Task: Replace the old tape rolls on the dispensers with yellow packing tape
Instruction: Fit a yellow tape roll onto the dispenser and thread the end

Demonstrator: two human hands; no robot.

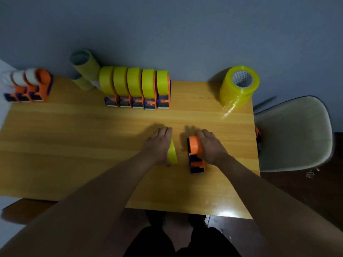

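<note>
Both forearms reach forward over the wooden tabletop (pixel 74 145). The left hand (pixel 158 145) grips a yellow packing tape roll (pixel 172 152) on edge; the right hand (pixel 210 147) clasps an orange-and-blue plastic dispenser (pixel 194 154) just beside it, near the tabletop's right edge.

**A plain room set up as a packing station**

I stand at a bare wooden table (pixel 74 136) pushed against a blank grey wall (pixel 185 34). A row of tape dispensers (pixel 137 88) loaded with yellow rolls lines the far edge, a wrapped stack of spare tape (pixel 239 86) stands nearby, and a plastic chair (pixel 295 134) sits beside the table on a dark floor (pixel 297 191).
</note>
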